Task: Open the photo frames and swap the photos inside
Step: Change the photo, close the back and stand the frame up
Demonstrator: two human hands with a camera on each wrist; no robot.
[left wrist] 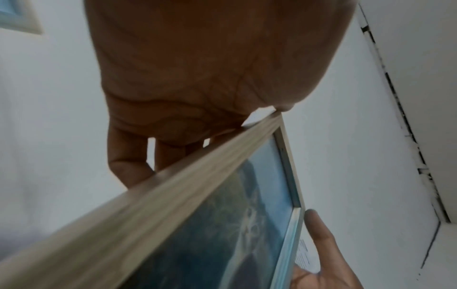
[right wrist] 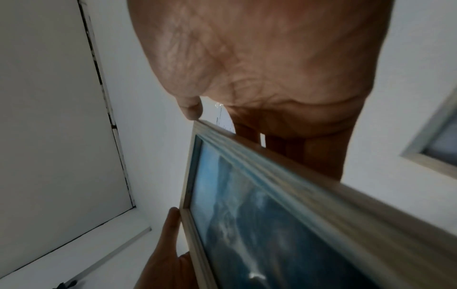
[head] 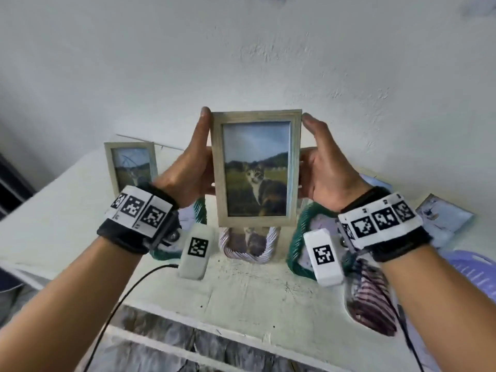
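Observation:
A light wooden photo frame with a cat photo is held upright in the air above the table, glass side facing me. My left hand grips its left edge, thumb along the side and fingers behind. My right hand grips the right edge the same way. In the left wrist view the frame runs under my left palm. The right wrist view shows the frame below my right palm. A second wooden frame stands at the back left of the table, partly hidden by my left wrist.
On the white table below the held frame lie a pink-white rope-edged frame and green rope-edged frames. Loose photos and a lavender basket are at the right. A white wall stands close behind.

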